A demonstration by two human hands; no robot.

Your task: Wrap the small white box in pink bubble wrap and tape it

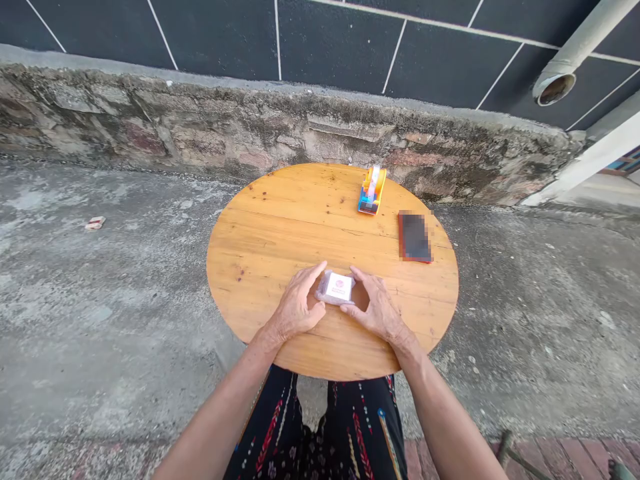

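Note:
A small white box (pixel 339 287) with a pink round logo and pink lettering lies on the round wooden table (pixel 280 233), wrapped in clear bubble wrap (pixel 323 291). My left hand (pixel 300 301) curves around its left end, with the thumb on the near side and the index finger on the far side. Around the right end, my right hand (pixel 375 303) has its thumb at the near edge of the wrap and its index finger by the far corner. The undersides of the fingers are hidden.
At the table's far side stands a yellow and blue tape dispenser (pixel 371 191). A dark phone-like slab (pixel 415 237) with a red edge, pixelated, lies to the right. Behind are a stone wall base (pixel 200 130) and a pipe (pixel 575 57). A scrap (pixel 95 223) lies on the concrete.

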